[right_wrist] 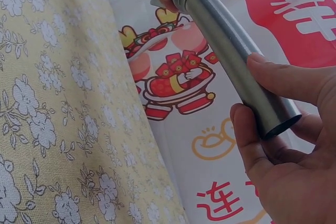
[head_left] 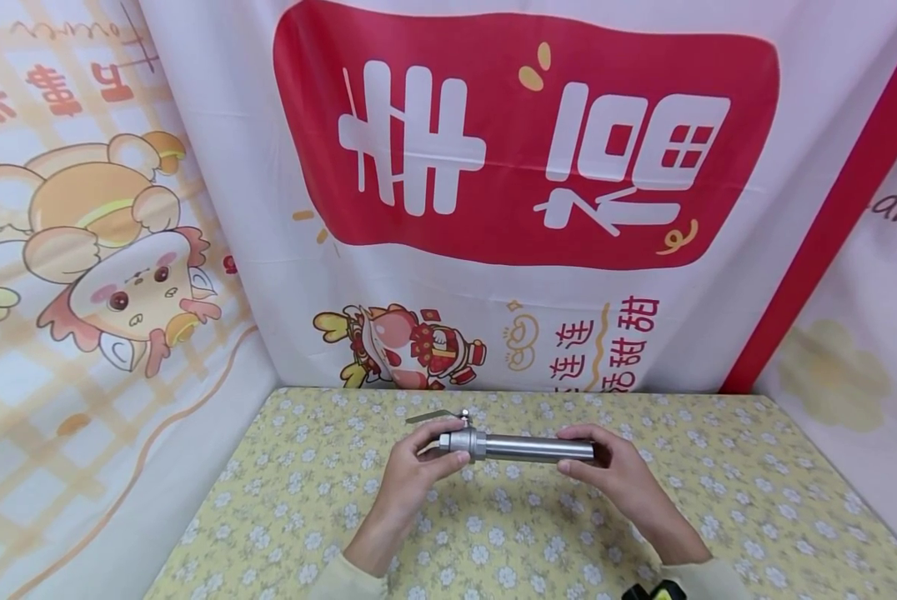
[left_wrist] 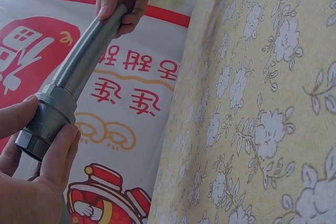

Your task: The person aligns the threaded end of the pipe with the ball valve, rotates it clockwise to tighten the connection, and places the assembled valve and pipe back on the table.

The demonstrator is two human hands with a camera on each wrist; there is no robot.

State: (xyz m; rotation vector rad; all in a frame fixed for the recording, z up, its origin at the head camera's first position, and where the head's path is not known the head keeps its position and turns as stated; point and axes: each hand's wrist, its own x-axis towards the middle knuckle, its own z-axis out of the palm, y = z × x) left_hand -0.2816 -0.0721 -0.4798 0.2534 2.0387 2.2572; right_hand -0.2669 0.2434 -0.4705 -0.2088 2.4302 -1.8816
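A metal ball valve with a flat lever handle is joined end to end with a smooth metal pipe. My left hand grips the valve body between thumb and fingers. Around the pipe's far end curl the fingers and thumb of my right hand. The two pieces lie roughly level above the table. In the left wrist view the valve's open hex end faces the camera. The pipe's hollow end shows in the right wrist view. How deep the pipe sits in the valve is hidden.
A table with a yellow floral cloth spreads below the hands. White printed curtains hang behind and at both sides, meeting the table's back edge. A black and yellow object sits at the right sleeve.
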